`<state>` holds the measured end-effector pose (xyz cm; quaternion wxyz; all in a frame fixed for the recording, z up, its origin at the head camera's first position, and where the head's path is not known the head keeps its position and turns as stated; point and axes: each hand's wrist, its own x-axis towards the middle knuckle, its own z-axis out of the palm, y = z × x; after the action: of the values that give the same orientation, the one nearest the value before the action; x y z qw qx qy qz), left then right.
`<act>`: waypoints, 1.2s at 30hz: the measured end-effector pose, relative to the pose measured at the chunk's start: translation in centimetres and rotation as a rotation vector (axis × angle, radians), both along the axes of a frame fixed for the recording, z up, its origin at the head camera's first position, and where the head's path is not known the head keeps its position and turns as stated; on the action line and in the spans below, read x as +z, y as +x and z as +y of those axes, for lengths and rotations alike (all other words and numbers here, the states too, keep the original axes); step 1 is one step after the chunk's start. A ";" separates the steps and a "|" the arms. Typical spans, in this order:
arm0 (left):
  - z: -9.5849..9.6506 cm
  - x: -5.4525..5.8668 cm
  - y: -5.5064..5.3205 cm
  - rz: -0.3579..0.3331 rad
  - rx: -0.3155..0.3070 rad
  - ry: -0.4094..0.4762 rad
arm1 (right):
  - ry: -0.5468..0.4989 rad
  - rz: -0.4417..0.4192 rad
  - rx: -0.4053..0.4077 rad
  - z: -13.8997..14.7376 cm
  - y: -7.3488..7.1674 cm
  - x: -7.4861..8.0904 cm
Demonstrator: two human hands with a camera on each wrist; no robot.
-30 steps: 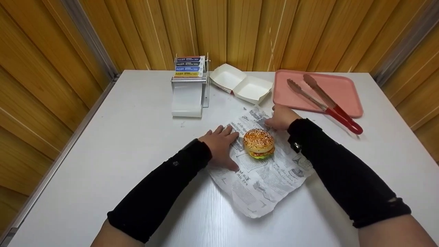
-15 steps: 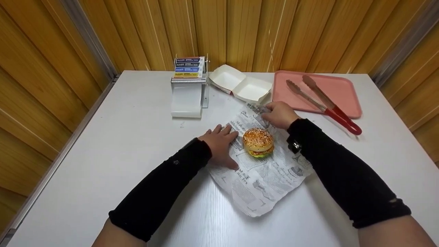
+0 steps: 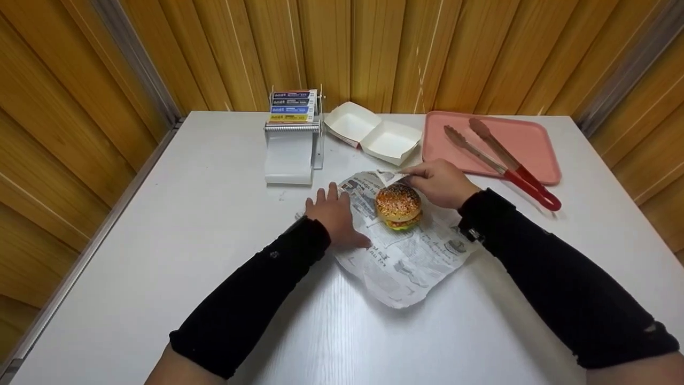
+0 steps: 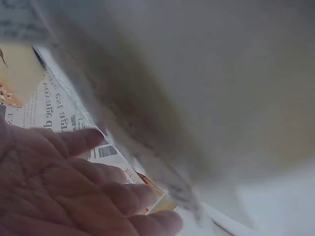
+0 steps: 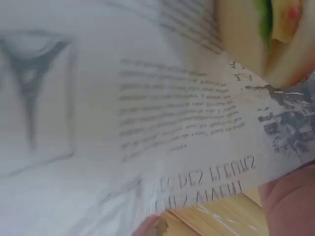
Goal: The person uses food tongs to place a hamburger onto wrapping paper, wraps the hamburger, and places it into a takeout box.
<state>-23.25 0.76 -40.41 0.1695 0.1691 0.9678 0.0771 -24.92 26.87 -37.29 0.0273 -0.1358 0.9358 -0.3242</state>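
A burger with a sesame bun (image 3: 398,207) sits on a sheet of newsprint-patterned wrapping paper (image 3: 402,270). My left hand (image 3: 334,219) is at the paper's left side, fingers spread and straight. In the left wrist view that hand (image 4: 74,187) lies palm-up to the camera beside a raised paper edge, with part of the bun (image 4: 19,73) at the far left. On the other side, my right hand (image 3: 442,183) pinches the paper's far corner, folded up against the back of the bun. The right wrist view is mostly filled by the paper (image 5: 177,113), with part of the burger (image 5: 241,34) at top right.
Behind the paper stands an open white cardboard box (image 3: 393,140). To its left is a label dispenser (image 3: 291,133) with a strip hanging out. A pink tray (image 3: 539,139) at back right carries red-handled tongs (image 3: 526,184), whose handles overhang its front edge.
My right hand has brought the paper's far corner from lying flat up to the bun's back. Paper and burger have shifted slightly away from me; my left hand has moved slightly farther forward.
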 end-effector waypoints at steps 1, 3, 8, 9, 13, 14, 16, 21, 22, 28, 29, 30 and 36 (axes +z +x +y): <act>0.0 0.0 0.1 -0.002 0.013 -0.008 | 0.007 0.005 0.018 0.1 0.3 -0.1; 0.1 0.0 0.2 -0.006 0.025 -0.027 | 0.018 0.009 0.056 0.3 0.8 -0.5; 0.1 0.0 0.2 -0.005 0.035 -0.052 | 0.032 0.018 0.132 0.8 1.7 -1.5; 0.1 0.0 0.2 -0.005 0.037 -0.054 | 0.033 0.016 0.140 0.9 1.8 -1.6; 0.2 0.0 0.2 -0.006 0.035 -0.069 | 0.057 -0.005 0.171 1.2 2.2 -1.9; 0.2 -0.1 0.2 -0.004 0.035 -0.071 | 0.061 -0.012 0.174 1.3 2.3 -1.9; 0.3 -0.1 0.2 0.003 0.034 -0.074 | 0.060 -0.021 0.185 1.5 2.5 -2.0; 0.3 -0.1 0.4 0.025 0.037 -0.079 | 0.043 -0.011 0.170 1.2 2.9 -2.1; 0.3 -0.1 0.4 0.025 0.037 -0.080 | 0.044 -0.012 0.170 1.1 3.0 -2.1; 0.3 -0.1 0.4 0.034 0.040 -0.081 | 0.080 -0.005 0.164 0.3 3.3 -2.1; 0.3 -0.1 0.4 0.035 0.039 -0.084 | 0.088 0.008 0.161 0.2 3.3 -2.1; 0.3 -0.1 0.4 0.034 0.038 -0.089 | 0.091 0.022 0.161 0.0 3.4 -2.1; 0.2 0.0 0.4 0.024 0.033 -0.093 | 0.068 0.051 0.139 -0.5 3.8 -2.3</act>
<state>-22.86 1.00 -40.40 0.1644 0.1459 0.9750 0.0327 -21.10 26.33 -39.58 0.0306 -0.2076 0.9350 -0.2858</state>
